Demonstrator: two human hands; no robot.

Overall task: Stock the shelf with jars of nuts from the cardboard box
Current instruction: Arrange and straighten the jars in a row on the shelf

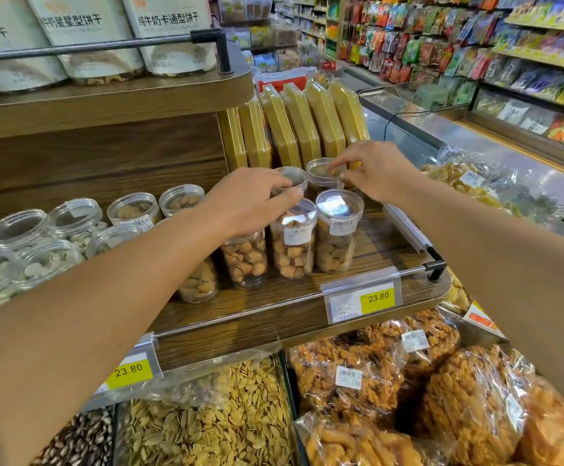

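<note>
Several clear plastic jars of nuts stand at the right end of the wooden shelf [388, 250]. My left hand [253, 200] lies over the lid of a front jar [245, 260]; its fingers reach onto the rear left jar [292, 174] and its thumb touches a neighbouring front jar [294, 243]. My right hand [378, 173] pinches the lid rim of the rear right jar [319, 171] with thumb and forefinger. Another front jar [336, 237] stands free just below that hand. The cardboard box is not in view.
More jars of pale nuts [38, 260] fill the shelf's left side. Yellow flat packs [307, 126] lean behind the jars. A metal rail with yellow 23.80 price tags [378, 297] edges the shelf. Bagged snacks [375, 371] and loose seeds [206, 415] lie below; a freezer [442, 136] is right.
</note>
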